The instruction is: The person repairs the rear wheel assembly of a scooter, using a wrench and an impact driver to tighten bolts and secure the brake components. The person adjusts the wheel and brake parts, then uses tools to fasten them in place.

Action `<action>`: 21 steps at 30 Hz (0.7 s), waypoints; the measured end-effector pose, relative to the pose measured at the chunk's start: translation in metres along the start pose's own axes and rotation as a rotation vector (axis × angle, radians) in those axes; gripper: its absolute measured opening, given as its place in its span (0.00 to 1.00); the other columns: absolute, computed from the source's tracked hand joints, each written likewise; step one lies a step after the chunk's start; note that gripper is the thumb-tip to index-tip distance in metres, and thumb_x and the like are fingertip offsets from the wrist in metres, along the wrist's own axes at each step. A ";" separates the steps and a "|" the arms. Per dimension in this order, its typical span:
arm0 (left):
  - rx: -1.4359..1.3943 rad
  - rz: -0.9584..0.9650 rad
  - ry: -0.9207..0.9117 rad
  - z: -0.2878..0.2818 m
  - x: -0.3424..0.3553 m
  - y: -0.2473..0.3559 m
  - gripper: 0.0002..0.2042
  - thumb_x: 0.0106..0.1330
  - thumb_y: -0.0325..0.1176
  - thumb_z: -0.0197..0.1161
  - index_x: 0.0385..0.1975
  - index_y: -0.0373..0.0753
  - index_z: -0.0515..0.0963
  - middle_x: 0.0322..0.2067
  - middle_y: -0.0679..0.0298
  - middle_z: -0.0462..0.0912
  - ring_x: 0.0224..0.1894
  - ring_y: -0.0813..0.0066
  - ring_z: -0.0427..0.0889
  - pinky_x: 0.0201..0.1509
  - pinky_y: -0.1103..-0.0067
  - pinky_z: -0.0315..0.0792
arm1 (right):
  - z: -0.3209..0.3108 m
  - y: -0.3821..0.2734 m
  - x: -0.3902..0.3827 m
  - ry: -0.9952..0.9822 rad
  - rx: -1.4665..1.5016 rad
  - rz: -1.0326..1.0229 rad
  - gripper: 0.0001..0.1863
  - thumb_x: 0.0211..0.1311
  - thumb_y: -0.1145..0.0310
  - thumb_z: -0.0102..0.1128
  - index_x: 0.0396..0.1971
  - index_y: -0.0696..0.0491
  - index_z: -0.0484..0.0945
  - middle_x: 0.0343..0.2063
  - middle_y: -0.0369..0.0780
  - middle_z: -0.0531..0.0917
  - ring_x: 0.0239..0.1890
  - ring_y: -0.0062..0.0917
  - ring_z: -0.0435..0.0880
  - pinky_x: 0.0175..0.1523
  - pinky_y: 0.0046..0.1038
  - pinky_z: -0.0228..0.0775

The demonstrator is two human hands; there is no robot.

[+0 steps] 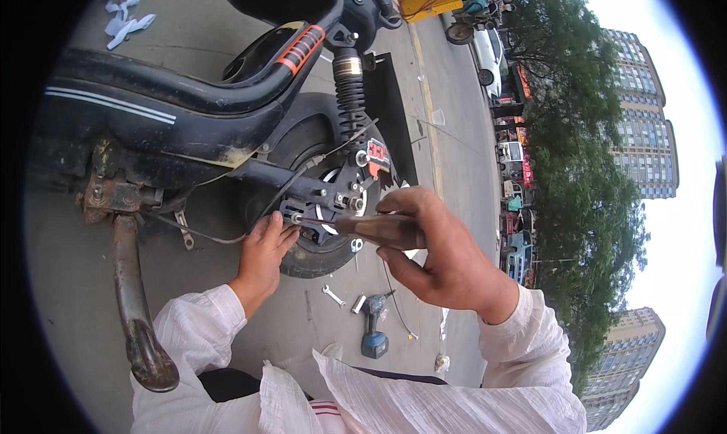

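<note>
My right hand (447, 260) grips the handle of a screwdriver (379, 229), its thin shaft reaching left to a slotted bracket (295, 207) at the scooter's rear wheel hub. My left hand (261, 252) touches that bracket with curled fingertips beside the screwdriver's tip; what they pinch, if anything, is too small to make out. The black tire (310, 263) surrounds the hub, and a coil-spring shock absorber (351, 101) runs from there up to the frame (189, 131). A cable (227, 238) passes below my left fingertips.
A rusty stand (129, 267) juts toward me at left. A wrench (333, 296), cordless drill (374, 328) and small parts lie on the pavement (280, 328). White scraps (121, 29) lie at upper left. Parked vehicles (488, 63), trees and tall buildings line the right side.
</note>
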State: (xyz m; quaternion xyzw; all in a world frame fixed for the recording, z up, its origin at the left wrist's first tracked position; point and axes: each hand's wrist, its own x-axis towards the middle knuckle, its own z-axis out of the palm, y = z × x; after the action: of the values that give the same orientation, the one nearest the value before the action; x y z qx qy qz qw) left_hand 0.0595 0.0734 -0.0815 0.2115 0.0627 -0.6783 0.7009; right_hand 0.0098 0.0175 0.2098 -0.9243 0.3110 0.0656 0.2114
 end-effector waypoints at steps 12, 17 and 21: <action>-0.023 -0.023 -0.057 -0.008 -0.005 0.002 0.16 0.72 0.43 0.52 0.48 0.35 0.69 0.48 0.57 0.76 0.54 0.65 0.74 0.63 0.70 0.67 | 0.003 0.001 -0.007 -0.074 -0.281 0.102 0.18 0.59 0.65 0.60 0.43 0.57 0.65 0.28 0.48 0.76 0.30 0.44 0.80 0.33 0.40 0.72; -0.014 -0.021 -0.068 -0.008 -0.005 0.007 0.17 0.72 0.43 0.52 0.48 0.35 0.70 0.48 0.56 0.76 0.55 0.65 0.74 0.64 0.70 0.66 | 0.004 0.002 -0.008 0.055 -0.040 -0.068 0.18 0.59 0.64 0.61 0.42 0.57 0.65 0.31 0.48 0.77 0.31 0.46 0.80 0.33 0.41 0.72; 0.002 -0.007 -0.087 -0.010 -0.003 0.006 0.17 0.73 0.43 0.51 0.48 0.35 0.70 0.49 0.56 0.76 0.55 0.65 0.74 0.64 0.71 0.66 | -0.001 0.001 -0.009 -0.061 -0.196 0.126 0.18 0.58 0.63 0.62 0.41 0.56 0.66 0.30 0.47 0.77 0.30 0.47 0.80 0.33 0.40 0.72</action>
State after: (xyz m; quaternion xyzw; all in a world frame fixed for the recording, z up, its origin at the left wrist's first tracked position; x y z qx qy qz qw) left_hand 0.0671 0.0796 -0.0879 0.1823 0.0324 -0.6894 0.7004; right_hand 0.0021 0.0207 0.2121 -0.9168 0.3539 0.1369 0.1248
